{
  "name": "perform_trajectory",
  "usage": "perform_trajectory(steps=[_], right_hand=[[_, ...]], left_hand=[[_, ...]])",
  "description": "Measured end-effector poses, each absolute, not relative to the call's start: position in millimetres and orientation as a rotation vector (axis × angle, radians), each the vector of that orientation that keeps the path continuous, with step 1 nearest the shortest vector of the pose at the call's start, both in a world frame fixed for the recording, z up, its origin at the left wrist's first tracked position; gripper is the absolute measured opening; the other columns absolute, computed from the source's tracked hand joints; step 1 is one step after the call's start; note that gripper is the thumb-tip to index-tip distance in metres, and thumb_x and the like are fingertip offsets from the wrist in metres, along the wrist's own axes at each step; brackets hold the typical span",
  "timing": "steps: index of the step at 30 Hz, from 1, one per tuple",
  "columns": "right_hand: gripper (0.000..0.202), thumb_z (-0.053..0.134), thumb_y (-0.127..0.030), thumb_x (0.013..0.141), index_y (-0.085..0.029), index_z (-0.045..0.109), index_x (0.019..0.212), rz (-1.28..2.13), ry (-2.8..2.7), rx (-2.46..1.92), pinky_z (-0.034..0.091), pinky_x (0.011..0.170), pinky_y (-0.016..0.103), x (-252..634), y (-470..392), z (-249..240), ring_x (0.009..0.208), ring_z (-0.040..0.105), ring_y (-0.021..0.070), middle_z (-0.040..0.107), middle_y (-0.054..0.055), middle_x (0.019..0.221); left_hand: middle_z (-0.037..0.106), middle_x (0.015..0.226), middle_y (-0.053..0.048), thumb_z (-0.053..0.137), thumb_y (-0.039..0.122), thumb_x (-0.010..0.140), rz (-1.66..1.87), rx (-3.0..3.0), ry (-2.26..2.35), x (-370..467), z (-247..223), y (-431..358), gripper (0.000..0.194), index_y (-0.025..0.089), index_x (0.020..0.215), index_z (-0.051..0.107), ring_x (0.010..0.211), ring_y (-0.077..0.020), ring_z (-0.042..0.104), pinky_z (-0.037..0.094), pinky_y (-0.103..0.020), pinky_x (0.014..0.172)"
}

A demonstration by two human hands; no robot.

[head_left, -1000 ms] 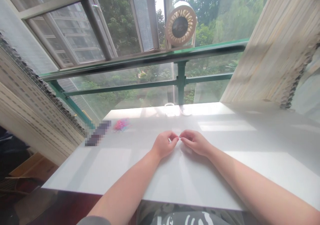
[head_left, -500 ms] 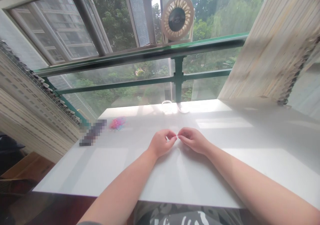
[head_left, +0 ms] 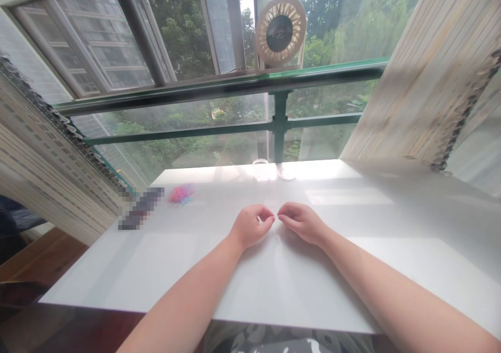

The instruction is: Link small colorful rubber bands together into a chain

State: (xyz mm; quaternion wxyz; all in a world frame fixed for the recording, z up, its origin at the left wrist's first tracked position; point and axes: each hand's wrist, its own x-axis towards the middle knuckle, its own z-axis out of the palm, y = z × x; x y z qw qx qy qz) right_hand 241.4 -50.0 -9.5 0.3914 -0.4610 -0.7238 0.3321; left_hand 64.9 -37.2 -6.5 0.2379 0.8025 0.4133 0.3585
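My left hand (head_left: 252,225) rests low over the white table (head_left: 188,269), thumb and forefinger pinched together. Facing it, my right hand (head_left: 301,220) makes the same kind of pinch, its fingertips a small gap away from the left ones. Anything between the fingertips is too small to make out. Beyond the hands, near the far table edge, stand a clear round container (head_left: 261,170) and a second low clear round piece (head_left: 287,172), both washed out by sunlight.
A small pink and multicoloured tangled heap (head_left: 181,193) lies at the far left of the table, beside a dark, blurred-out long object (head_left: 143,208). A round fan (head_left: 279,32) stands at the window above the green railing (head_left: 219,89). Curtains (head_left: 426,76) hang at both sides.
The fingertips of my two hands have moved very slightly apart, both still pinched. The camera view has shifted a little; the things on the table stay in place.
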Motion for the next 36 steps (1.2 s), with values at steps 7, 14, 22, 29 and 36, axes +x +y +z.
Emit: perform_trajectory(steps=[7, 14, 22, 29, 36], right_hand=[[0.011, 0.049, -0.026, 0.073, -0.017, 0.055, 0.074, 0.824, -1.855, -1.163, 0.037, 0.052, 0.022, 242.1, -49.4, -10.1, 0.055, 0.044, 0.0097, 0.050, -0.001, 0.060], [0.014, 0.046, -0.027, 0.075, -0.017, 0.056, 0.073, 0.810, -1.828, -1.234, 0.036, 0.053, 0.022, 241.7, -50.1, -8.5, 0.054, 0.044, 0.0097, 0.051, -0.002, 0.059], [0.017, 0.045, -0.030, 0.075, -0.018, 0.056, 0.071, 0.791, -1.860, -1.274, 0.037, 0.053, 0.023, 244.5, -48.2, -10.9, 0.054, 0.046, 0.0105, 0.053, -0.001, 0.060], [0.019, 0.044, -0.033, 0.075, -0.018, 0.056, 0.071, 0.790, -1.883, -1.312, 0.038, 0.054, 0.024, 245.4, -48.8, -9.7, 0.053, 0.046, 0.0104, 0.053, -0.001, 0.060], [0.019, 0.044, -0.033, 0.076, -0.018, 0.055, 0.071, 0.794, -1.892, -1.332, 0.037, 0.055, 0.024, 245.3, -49.1, -9.0, 0.056, 0.047, 0.0112, 0.054, -0.001, 0.062]], left_hand=[[0.063, 0.069, 0.000, 0.049, 0.025, 0.074, 0.969, 2.200, 1.148, 65.0, -8.1, -37.7, 0.012, 0.019, 0.074, 0.059, 0.063, -0.0102, 0.055, 0.041, -0.021, 0.058], [0.063, 0.071, 0.001, 0.047, 0.028, 0.075, 1.012, 2.182, 1.287, 48.1, -9.3, -17.8, 0.015, 0.020, 0.075, 0.059, 0.065, -0.0107, 0.056, 0.042, -0.021, 0.058], [0.064, 0.074, 0.001, 0.049, 0.030, 0.073, 1.064, 2.214, 1.551, 14.8, -14.7, 19.4, 0.016, 0.021, 0.075, 0.061, 0.069, -0.0124, 0.057, 0.042, -0.023, 0.066], [0.064, 0.079, -0.003, 0.051, 0.029, 0.070, 0.943, 2.177, 1.840, 2.8, -22.3, 48.5, 0.015, 0.020, 0.076, 0.063, 0.076, -0.0157, 0.056, 0.041, -0.025, 0.068], [0.066, 0.081, -0.003, 0.051, 0.029, 0.070, 0.852, 2.113, 1.940, 2.8, -25.6, 55.5, 0.017, 0.021, 0.079, 0.064, 0.078, -0.0166, 0.057, 0.041, -0.025, 0.068]])
